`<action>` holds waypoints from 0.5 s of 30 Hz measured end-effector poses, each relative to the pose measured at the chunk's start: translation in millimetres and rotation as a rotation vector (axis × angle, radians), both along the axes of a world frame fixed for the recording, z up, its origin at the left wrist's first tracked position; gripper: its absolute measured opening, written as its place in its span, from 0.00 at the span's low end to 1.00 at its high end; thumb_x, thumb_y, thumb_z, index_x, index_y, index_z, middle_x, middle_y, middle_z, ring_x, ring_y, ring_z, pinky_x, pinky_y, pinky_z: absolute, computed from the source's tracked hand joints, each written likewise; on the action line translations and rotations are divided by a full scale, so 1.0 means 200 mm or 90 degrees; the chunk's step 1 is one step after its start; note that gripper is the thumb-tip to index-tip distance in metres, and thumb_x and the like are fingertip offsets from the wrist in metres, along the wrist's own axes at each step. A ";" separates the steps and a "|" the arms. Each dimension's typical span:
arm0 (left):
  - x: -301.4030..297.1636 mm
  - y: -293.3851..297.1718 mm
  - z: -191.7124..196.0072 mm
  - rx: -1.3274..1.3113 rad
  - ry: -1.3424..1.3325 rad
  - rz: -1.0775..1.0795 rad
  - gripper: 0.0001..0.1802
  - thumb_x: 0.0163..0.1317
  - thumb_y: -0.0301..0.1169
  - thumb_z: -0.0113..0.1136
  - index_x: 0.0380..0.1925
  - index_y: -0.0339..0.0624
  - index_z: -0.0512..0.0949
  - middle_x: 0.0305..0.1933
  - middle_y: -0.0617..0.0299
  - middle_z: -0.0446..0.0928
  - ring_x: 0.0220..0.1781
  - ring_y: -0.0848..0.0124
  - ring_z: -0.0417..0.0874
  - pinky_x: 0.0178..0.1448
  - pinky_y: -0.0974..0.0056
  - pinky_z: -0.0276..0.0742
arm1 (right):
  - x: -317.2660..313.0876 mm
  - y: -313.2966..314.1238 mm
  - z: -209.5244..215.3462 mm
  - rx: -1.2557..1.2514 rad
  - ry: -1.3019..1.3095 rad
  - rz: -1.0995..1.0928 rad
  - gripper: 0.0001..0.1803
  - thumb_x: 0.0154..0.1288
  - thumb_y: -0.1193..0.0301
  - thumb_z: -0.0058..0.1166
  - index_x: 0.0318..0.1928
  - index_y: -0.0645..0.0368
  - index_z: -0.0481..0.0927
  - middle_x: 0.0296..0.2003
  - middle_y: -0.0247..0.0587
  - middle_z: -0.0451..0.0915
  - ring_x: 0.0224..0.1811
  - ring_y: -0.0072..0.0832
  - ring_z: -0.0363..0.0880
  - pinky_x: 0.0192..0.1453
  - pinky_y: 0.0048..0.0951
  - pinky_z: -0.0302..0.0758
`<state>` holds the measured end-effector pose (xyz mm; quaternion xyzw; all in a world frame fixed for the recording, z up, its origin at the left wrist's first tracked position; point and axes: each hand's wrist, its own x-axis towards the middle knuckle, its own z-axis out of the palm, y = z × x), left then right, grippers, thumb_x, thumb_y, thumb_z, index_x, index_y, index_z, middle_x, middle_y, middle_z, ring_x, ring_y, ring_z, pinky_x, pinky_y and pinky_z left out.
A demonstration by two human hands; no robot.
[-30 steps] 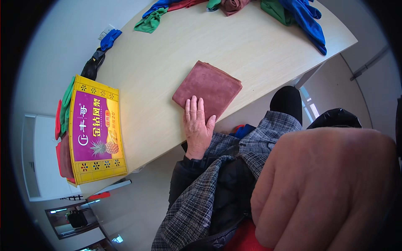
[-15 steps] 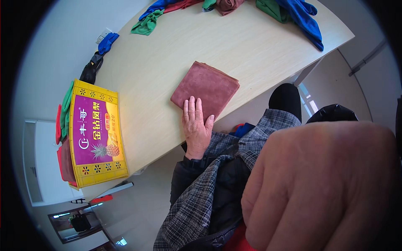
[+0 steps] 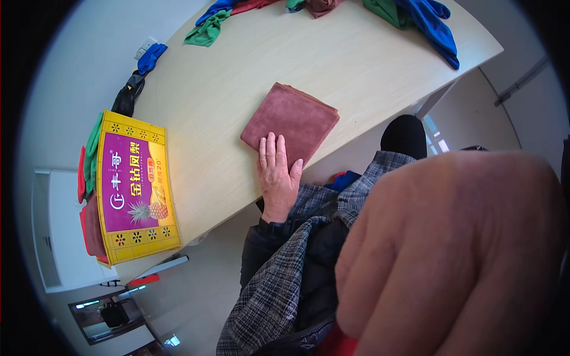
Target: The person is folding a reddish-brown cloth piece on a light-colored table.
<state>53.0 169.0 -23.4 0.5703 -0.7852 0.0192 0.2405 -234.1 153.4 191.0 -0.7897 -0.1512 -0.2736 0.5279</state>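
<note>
Folded brown cloth (image 3: pixel 294 118), qty 1: nr front edge of worktop (image 3: pixel 208 118); L hand (image 3: pixel 276 181) flat over its near side, grip slack, nothing grasped. R hand (image 3: pixel 454 249): foreground, curled, grip contents can't tell. Step: prob. pressing fold flat; next move prob. needs fingers lifted. Yellow/purple box (image 3: pixel 136 184), worktop L end: green, red, brown cloths (image 3: pixel 92 151) at rim.

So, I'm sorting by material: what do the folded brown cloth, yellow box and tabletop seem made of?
Folded brown cloth: probably microfibre, matte, from its suede-like nap and stitched edge.
Yellow box: likely printed cardboard, smooth, given its flat panels; plastic possible.
Tabletop: perhaps wood-look laminate, satin, from its even pale grain.
</note>
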 end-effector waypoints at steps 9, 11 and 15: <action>0.01 -0.01 -0.04 0.002 -0.016 0.003 0.37 0.75 0.48 0.55 0.75 0.36 0.63 0.81 0.45 0.59 0.82 0.46 0.57 0.82 0.45 0.56 | 0.12 -0.04 0.05 -0.034 0.017 0.037 0.17 0.70 0.55 0.66 0.37 0.58 0.86 0.29 0.40 0.84 0.25 0.29 0.83 0.27 0.33 0.75; 0.00 -0.01 -0.02 0.017 0.008 0.002 0.37 0.74 0.48 0.55 0.75 0.36 0.63 0.80 0.45 0.59 0.82 0.46 0.57 0.81 0.45 0.56 | 0.14 -0.05 0.07 -0.039 0.027 0.041 0.17 0.70 0.55 0.66 0.37 0.58 0.86 0.29 0.40 0.84 0.25 0.29 0.83 0.27 0.33 0.75; 0.04 0.02 0.00 0.013 0.012 0.002 0.37 0.74 0.47 0.56 0.75 0.35 0.63 0.80 0.45 0.60 0.82 0.45 0.56 0.82 0.42 0.54 | 0.20 -0.03 0.03 0.002 0.059 -0.112 0.19 0.70 0.54 0.65 0.37 0.59 0.85 0.28 0.43 0.82 0.25 0.29 0.81 0.28 0.35 0.74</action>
